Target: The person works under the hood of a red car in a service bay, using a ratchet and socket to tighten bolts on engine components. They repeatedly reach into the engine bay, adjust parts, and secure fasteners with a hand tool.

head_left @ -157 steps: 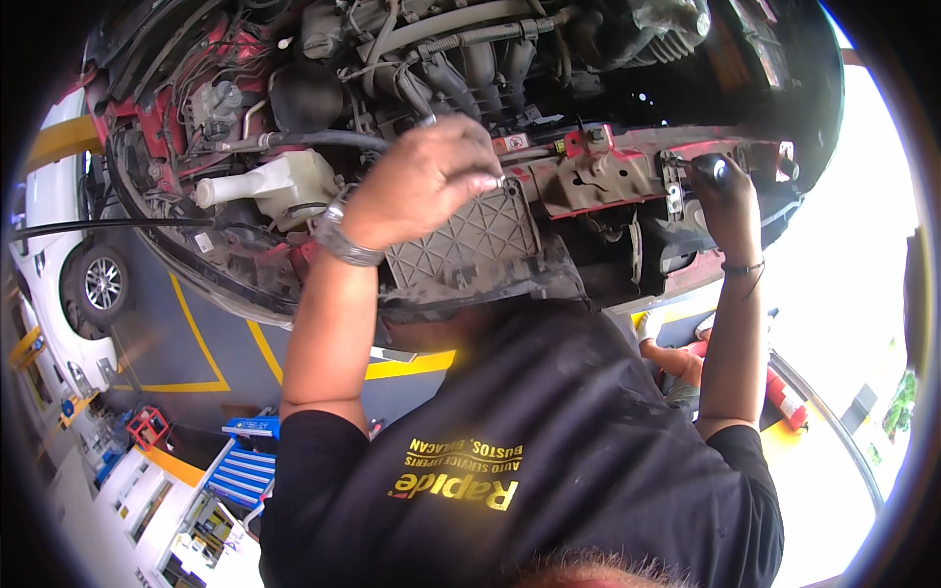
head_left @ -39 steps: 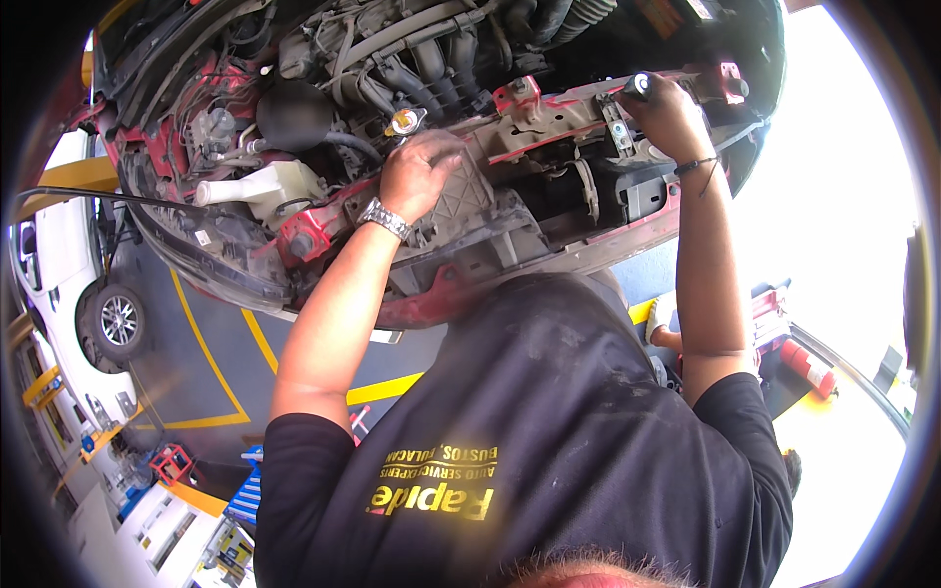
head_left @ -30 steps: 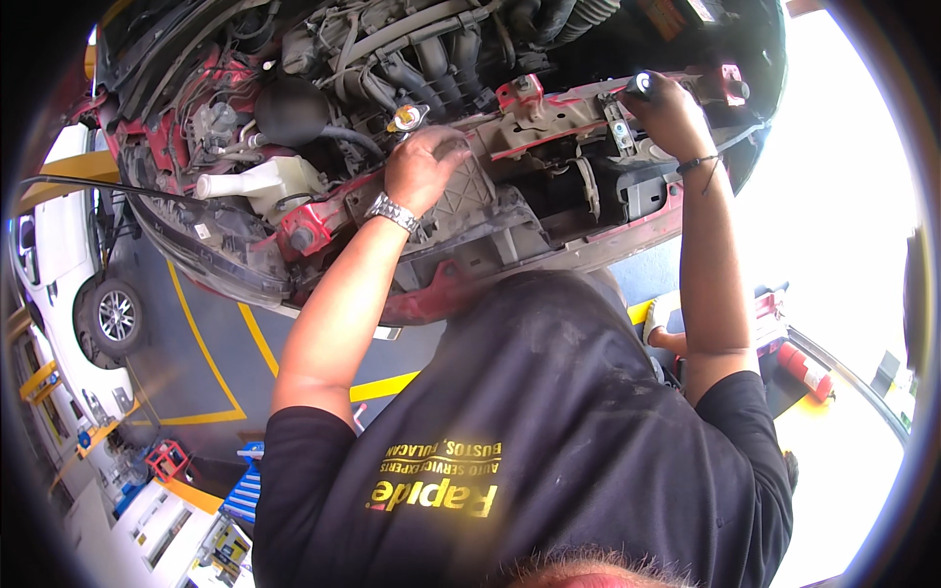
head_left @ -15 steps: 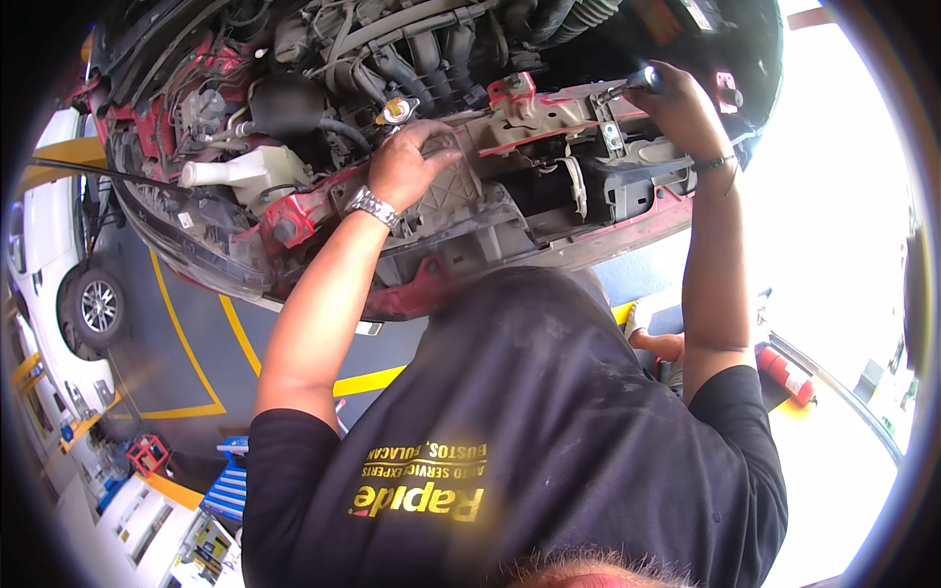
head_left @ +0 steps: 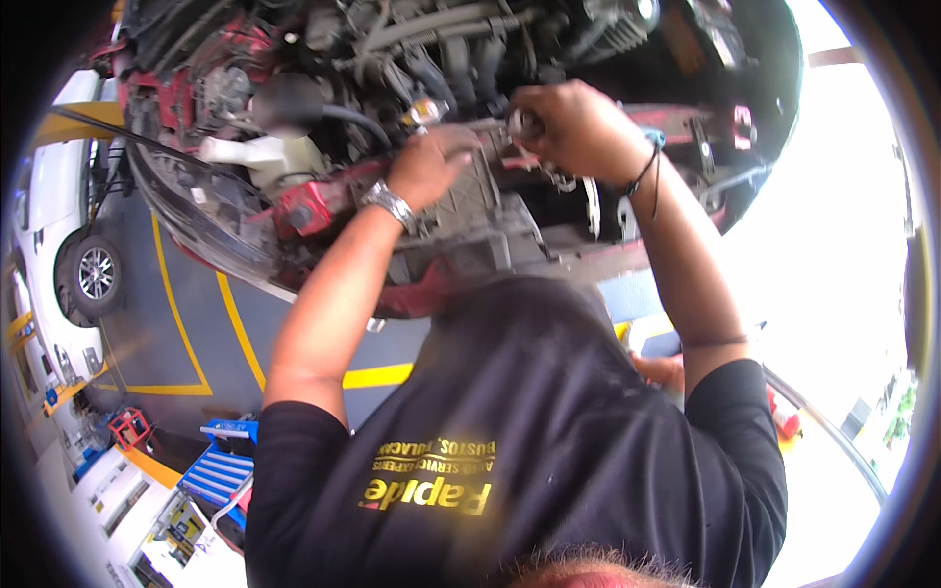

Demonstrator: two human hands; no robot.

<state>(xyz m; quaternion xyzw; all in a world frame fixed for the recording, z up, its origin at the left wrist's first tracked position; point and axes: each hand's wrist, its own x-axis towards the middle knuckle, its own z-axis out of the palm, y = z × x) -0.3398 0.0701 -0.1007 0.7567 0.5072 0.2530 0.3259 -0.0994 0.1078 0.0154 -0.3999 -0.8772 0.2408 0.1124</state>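
Observation:
My left hand (head_left: 431, 169) rests beside the yellow-topped radiator cap (head_left: 426, 113), on the dusty grey panel (head_left: 461, 201) at the car's front. Its fingers are loosely bent and apart, with nothing seen in them. My right hand (head_left: 583, 127) is closed round a small tool with a round, shiny end (head_left: 526, 124). Blur and the fingers hide the rest of the tool, so its exact kind does not show. This hand is over the red-edged upper crossbar, near its middle, to the right of my left hand.
The engine (head_left: 441, 59) lies beyond my hands. To the left are a white plastic reservoir (head_left: 270, 157) and a red bracket (head_left: 306, 208). A white vehicle (head_left: 59, 225), a blue tool cart (head_left: 221, 470) and a red fire extinguisher (head_left: 784, 416) stand around the car.
My right hand has moved left along the crossbar with the tool, from the right end to the middle. My left hand stays at the panel beside the cap. The whole view has shifted slightly.

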